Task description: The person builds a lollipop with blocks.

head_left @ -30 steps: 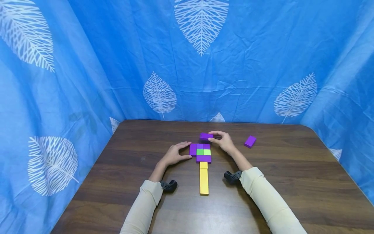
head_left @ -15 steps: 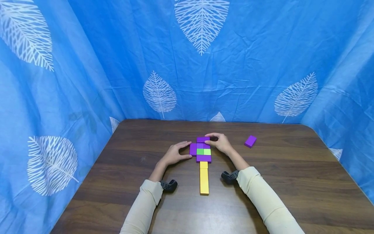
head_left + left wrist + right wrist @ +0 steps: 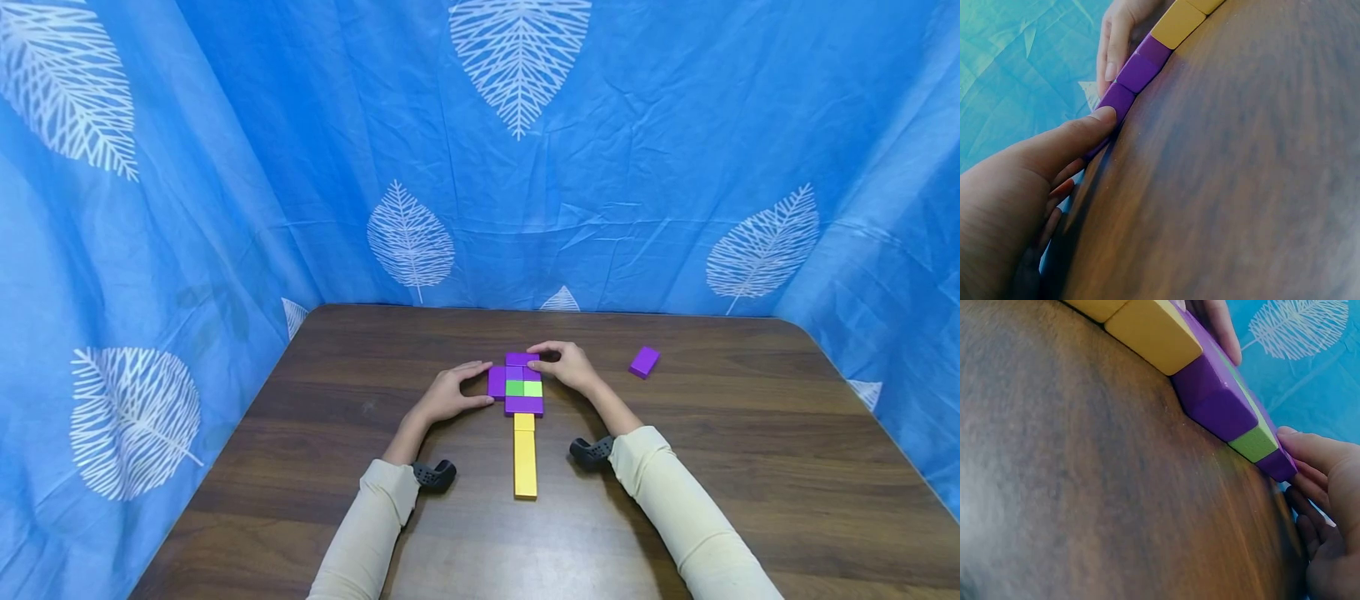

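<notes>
In the head view, wooden blocks lie together on the table in a lollipop-like shape. My left hand (image 3: 448, 395) pinches the ends of the purple block (image 3: 497, 382) on the left side, its thumb (image 3: 1105, 115) on the near end in the left wrist view. My right hand (image 3: 570, 369) holds the right end of the far purple block (image 3: 517, 359) between thumb and fingers. Between them sit two small purple blocks, a green block (image 3: 514, 388) and a light green block (image 3: 532, 388). Below these lies another purple block (image 3: 523, 405), then a column of yellow blocks (image 3: 525, 462).
A loose purple block (image 3: 645, 362) lies tilted on the brown wooden table (image 3: 750, 433), right of my right hand. A blue curtain (image 3: 600, 167) with white leaf prints hangs behind the table's far edge. Black devices (image 3: 435, 476) are worn on both wrists.
My right hand has brought the far purple block leftward and down, from above the row to up against its far edge. The left hand has stayed in place.
</notes>
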`<state>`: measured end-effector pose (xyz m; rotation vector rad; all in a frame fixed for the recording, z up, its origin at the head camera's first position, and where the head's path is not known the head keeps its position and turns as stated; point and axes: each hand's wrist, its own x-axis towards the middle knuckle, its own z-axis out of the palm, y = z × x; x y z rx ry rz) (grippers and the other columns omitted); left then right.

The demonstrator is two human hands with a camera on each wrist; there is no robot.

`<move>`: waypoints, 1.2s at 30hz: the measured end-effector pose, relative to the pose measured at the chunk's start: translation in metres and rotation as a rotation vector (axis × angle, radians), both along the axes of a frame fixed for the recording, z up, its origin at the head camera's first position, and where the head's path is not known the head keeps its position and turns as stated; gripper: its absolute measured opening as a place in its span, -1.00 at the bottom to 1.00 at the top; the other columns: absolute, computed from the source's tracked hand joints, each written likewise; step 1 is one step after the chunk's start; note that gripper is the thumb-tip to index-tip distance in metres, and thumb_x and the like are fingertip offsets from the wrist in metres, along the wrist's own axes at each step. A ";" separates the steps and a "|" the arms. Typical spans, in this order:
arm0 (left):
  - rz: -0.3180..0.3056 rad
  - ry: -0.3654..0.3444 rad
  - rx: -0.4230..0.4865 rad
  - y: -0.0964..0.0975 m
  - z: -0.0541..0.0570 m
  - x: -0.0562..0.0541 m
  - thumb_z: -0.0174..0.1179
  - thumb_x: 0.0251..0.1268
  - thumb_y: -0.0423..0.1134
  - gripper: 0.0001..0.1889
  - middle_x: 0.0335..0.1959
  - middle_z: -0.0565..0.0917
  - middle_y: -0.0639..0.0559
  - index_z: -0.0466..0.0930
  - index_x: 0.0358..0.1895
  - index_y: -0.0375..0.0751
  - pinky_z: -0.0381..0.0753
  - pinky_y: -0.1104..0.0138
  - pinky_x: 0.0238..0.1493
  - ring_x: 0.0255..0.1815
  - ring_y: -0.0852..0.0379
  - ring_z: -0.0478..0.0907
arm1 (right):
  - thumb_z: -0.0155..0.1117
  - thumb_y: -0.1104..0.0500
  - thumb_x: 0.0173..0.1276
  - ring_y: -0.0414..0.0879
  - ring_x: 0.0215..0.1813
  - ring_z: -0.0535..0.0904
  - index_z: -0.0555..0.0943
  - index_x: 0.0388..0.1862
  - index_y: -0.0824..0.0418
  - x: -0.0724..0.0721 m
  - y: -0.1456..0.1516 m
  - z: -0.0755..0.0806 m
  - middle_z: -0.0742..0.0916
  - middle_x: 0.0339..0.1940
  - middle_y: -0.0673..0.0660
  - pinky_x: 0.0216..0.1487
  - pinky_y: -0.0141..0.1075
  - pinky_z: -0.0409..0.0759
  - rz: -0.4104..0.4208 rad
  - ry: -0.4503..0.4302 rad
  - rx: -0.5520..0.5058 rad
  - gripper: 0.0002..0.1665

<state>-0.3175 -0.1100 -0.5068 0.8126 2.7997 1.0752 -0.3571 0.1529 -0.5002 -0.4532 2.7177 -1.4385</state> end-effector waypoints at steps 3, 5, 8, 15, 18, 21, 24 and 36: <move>-0.004 0.002 0.006 0.000 0.000 0.000 0.27 0.09 0.10 -0.31 0.30 0.35 -0.09 0.35 0.31 -0.03 0.23 0.10 0.29 0.32 -0.02 0.24 | 0.34 0.01 0.19 0.06 0.16 0.44 0.66 -0.04 0.10 0.000 0.000 -0.001 0.65 0.01 0.13 0.20 0.01 0.31 -0.002 -0.005 0.004 -0.63; -0.007 0.007 0.007 0.000 -0.001 -0.001 0.27 0.09 0.10 -0.31 0.29 0.36 -0.09 0.35 0.31 -0.03 0.23 0.10 0.29 0.32 -0.02 0.24 | 0.34 0.01 0.19 0.06 0.17 0.44 0.66 -0.04 0.09 0.000 0.001 -0.001 0.65 0.01 0.13 0.21 0.01 0.31 0.000 -0.006 0.008 -0.64; -0.010 0.008 0.008 0.000 -0.001 -0.001 0.27 0.09 0.11 -0.30 0.29 0.36 -0.09 0.35 0.31 -0.04 0.23 0.10 0.29 0.32 -0.02 0.24 | 0.34 0.01 0.19 0.06 0.17 0.44 0.66 -0.05 0.09 0.000 0.001 -0.001 0.65 0.01 0.13 0.21 0.01 0.31 0.004 -0.002 0.008 -0.64; -0.008 0.004 0.008 0.000 -0.001 0.000 0.26 0.09 0.12 -0.30 0.30 0.36 -0.09 0.35 0.31 -0.03 0.23 0.09 0.28 0.32 -0.02 0.24 | 0.35 0.01 0.18 0.06 0.16 0.45 0.66 -0.05 0.11 0.001 0.001 -0.001 0.66 -0.01 0.13 0.21 0.00 0.31 0.009 0.013 0.000 -0.63; -0.006 0.005 0.002 0.000 0.000 0.000 0.26 0.09 0.12 -0.30 0.30 0.35 -0.08 0.34 0.32 -0.03 0.23 0.10 0.29 0.32 -0.02 0.24 | 0.35 0.02 0.19 0.08 0.16 0.44 0.66 -0.04 0.12 0.001 0.001 0.000 0.66 0.00 0.15 0.21 0.01 0.30 0.012 0.015 -0.005 -0.63; -0.005 0.009 -0.004 0.001 0.000 0.000 0.26 0.10 0.12 -0.30 0.30 0.35 -0.07 0.34 0.32 -0.02 0.22 0.11 0.29 0.33 0.00 0.23 | 0.34 0.02 0.19 0.10 0.18 0.43 0.65 -0.03 0.13 0.002 0.001 0.000 0.65 0.01 0.16 0.23 0.04 0.28 0.013 0.018 -0.006 -0.62; -0.001 0.008 -0.002 0.001 0.000 0.000 0.26 0.09 0.12 -0.30 0.30 0.35 -0.07 0.34 0.32 -0.02 0.21 0.10 0.29 0.33 0.00 0.23 | 0.34 0.01 0.19 0.10 0.19 0.42 0.65 -0.03 0.12 0.003 0.001 0.001 0.65 0.02 0.16 0.24 0.04 0.26 0.012 0.017 -0.003 -0.62; 0.011 -0.005 -0.014 0.001 0.000 0.000 0.26 0.10 0.12 -0.30 0.31 0.34 -0.06 0.33 0.32 -0.01 0.20 0.11 0.30 0.33 0.00 0.22 | 0.32 0.04 0.21 0.09 0.20 0.41 0.65 -0.03 0.11 0.002 0.001 -0.001 0.65 0.02 0.14 0.26 0.04 0.23 0.006 0.018 0.006 -0.65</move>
